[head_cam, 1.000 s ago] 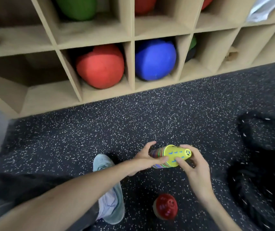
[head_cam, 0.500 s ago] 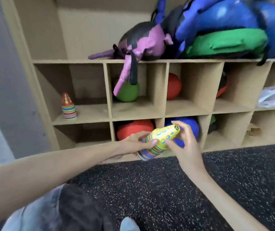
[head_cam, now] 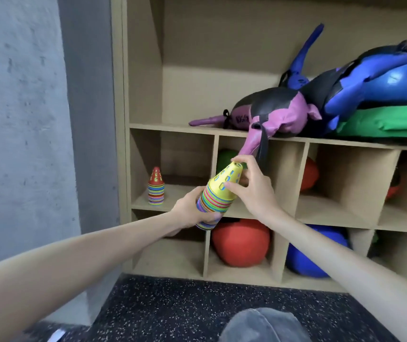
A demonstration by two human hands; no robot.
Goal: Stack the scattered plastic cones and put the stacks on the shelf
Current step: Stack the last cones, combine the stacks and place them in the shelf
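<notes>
I hold a stack of nested plastic cones, many-coloured rims with a yellow cone on top, tilted to the right in the air before the wooden shelf. My left hand grips the stack's base from below. My right hand pinches the yellow top cone near its tip. A second stack with a red cone on top stands upright in the upper-left cubby, to the left of the held stack.
Red, blue and green balls fill other cubbies. Purple, blue and green padded bags lie on the shelf's top board. A grey wall is at left. Speckled black floor lies below.
The stack has risen from near the floor to the height of the upper cubbies and now tilts more upright. My view has swung up to the shelf. Both hands keep their hold.
</notes>
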